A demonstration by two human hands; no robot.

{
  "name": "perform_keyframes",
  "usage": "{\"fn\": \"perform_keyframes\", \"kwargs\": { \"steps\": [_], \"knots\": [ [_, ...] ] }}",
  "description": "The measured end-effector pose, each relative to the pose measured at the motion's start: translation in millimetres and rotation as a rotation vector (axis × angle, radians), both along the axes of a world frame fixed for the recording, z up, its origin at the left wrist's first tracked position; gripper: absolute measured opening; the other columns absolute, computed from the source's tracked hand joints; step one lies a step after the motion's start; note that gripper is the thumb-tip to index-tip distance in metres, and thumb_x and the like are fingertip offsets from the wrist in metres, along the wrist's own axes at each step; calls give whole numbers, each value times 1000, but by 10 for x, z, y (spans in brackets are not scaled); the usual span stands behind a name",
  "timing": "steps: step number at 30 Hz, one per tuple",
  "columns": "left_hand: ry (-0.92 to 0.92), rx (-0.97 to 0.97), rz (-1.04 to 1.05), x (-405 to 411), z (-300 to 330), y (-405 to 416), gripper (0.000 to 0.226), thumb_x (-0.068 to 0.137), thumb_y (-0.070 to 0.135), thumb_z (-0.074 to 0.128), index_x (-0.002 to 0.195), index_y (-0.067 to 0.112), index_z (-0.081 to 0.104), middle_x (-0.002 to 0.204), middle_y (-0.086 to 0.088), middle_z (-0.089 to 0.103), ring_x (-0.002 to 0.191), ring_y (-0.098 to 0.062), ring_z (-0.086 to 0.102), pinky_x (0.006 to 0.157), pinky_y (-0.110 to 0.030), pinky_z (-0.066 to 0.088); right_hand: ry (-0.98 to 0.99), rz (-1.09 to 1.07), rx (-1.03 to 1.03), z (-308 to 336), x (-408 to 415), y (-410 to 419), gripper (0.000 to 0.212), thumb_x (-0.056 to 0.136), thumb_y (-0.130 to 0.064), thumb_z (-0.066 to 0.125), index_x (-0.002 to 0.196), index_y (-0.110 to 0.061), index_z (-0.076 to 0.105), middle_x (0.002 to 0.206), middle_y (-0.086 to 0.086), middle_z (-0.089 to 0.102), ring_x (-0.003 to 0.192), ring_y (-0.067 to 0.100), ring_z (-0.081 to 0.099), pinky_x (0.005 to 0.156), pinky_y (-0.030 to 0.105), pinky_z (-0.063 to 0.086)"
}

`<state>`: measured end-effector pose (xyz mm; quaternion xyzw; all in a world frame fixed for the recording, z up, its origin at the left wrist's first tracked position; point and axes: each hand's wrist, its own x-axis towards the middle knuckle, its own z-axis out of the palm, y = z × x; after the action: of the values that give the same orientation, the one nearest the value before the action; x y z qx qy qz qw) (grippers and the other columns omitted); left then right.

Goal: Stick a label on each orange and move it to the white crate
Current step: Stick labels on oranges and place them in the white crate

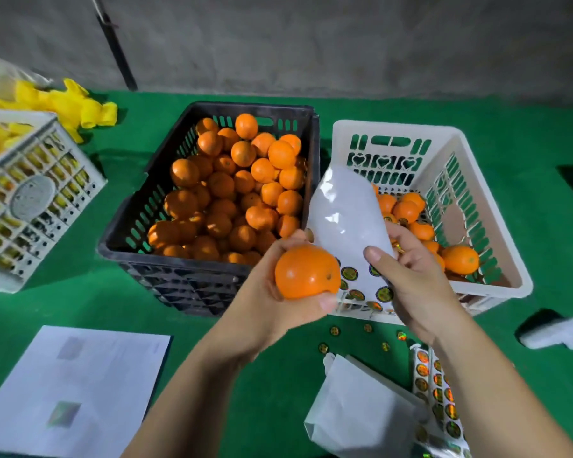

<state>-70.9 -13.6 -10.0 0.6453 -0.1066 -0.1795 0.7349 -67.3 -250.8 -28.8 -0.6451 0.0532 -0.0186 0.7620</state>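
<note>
My left hand [275, 299] grips one orange [306, 272] in front of the two crates. Right beside it, my right hand [407, 272] holds a curled white label sheet [344, 219] with round gold-and-black labels along its lower part. The black crate [153, 206] is piled with several oranges [232, 190]. The white crate [457, 180] to its right holds several oranges [411, 213], partly hidden by the sheet and my right hand.
Loose round labels [368, 328] lie on the green table in front of the white crate. More label sheets [434, 385] and white backing paper [358, 404] sit at bottom right. A paper sheet [73, 388] lies bottom left. A white crate with yellow items [30, 193] stands at left.
</note>
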Motion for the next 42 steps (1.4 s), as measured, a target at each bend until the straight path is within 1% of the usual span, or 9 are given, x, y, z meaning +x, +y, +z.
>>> {"fn": "perform_keyframes", "kwargs": {
  "steps": [5,9,12,14,18,22,29,37,42],
  "knots": [
    [185,-102,63,-208,-151,-221,75,69,29,92,136,31,58,131,-5,70,119,-26,71,95,-38,59,-73,-122,-2,53,-351,309,54,86,-43,85,132,-39,56,106,4,79,86,29,77,65,39,62],
    [287,-260,70,-242,-194,-271,85,80,18,87,154,22,46,145,-19,62,132,-40,62,115,-61,44,-347,-251,-338,125,-503,328,52,91,-41,75,125,-35,37,119,-31,58,105,2,65,78,18,54],
    [264,-318,-1,-260,-156,-269,70,91,16,77,154,15,47,146,-20,62,136,-40,60,116,-60,43,-433,-272,-719,126,-571,187,40,90,-49,76,120,-36,53,133,-9,40,122,8,55,94,27,52],
    [267,-347,-2,-282,-123,-263,63,90,17,76,148,8,52,143,-22,64,136,-40,60,114,-57,47,-434,-205,-819,131,-602,116,39,88,-50,79,117,-28,65,139,-2,37,127,2,51,101,15,45],
    [302,-421,6,-295,-63,-249,89,75,22,93,151,5,48,146,-27,59,137,-44,57,111,-55,51,-369,-150,-868,128,-635,78,37,82,-45,83,113,-25,75,140,1,47,128,18,53,103,15,41],
    [293,-444,-25,-334,-51,-234,111,68,32,99,156,3,38,150,-32,52,139,-48,53,117,-64,42,-388,-165,-934,117,-657,101,29,90,-39,80,113,-23,80,114,-1,62,109,28,58,97,13,36],
    [237,-434,-75,-335,-13,-209,97,76,30,95,155,12,43,147,-30,56,136,-47,57,110,-57,51,-364,29,-859,211,-695,108,13,103,-30,65,102,-27,77,96,-18,62,94,14,62,78,25,46],
    [210,-318,-45,-278,-154,-91,88,73,19,87,151,22,47,144,-27,59,130,-45,62,108,-59,52,-180,228,-568,369,-700,155,44,106,-13,59,73,-41,70,76,-16,57,72,2,55,68,13,39],
    [219,-281,-45,-280,-207,-58,82,71,19,88,145,28,53,135,-20,66,124,-41,67,99,-50,58,-179,308,-643,398,-726,125,50,109,-16,53,71,-46,64,74,-19,54,71,0,52,67,15,38]
  ]
}}
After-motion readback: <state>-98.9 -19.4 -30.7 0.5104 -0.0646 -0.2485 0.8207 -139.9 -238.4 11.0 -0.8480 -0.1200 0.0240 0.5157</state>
